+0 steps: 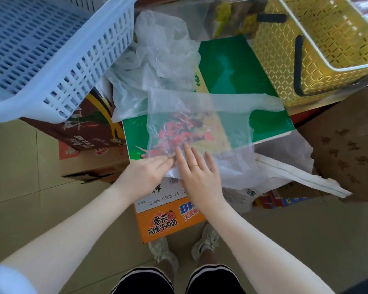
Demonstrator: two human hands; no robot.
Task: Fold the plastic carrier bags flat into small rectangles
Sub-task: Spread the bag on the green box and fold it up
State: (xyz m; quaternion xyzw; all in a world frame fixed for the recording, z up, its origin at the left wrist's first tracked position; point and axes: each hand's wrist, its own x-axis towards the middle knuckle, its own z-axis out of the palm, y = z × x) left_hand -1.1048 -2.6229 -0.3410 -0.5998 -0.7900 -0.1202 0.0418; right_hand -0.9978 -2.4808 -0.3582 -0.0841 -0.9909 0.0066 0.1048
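A clear plastic carrier bag [200,122] lies spread flat on a green printed box [232,66], its handle strip reaching right. My left hand [146,175] rests flat on the bag's near left corner, fingers straight. My right hand [197,168], with a ring, presses flat on the bag's near edge beside it. A heap of crumpled clear bags [157,58] lies behind on the box. More whitish bags [270,164] are bunched to the right.
A white-blue slotted basket [51,49] overhangs at the upper left. A yellow basket [319,45] with black handles stands at the upper right. Cardboard cartons [87,145] sit left, an orange noodle carton [168,221] below, a brown box [348,149] right. Tiled floor surrounds.
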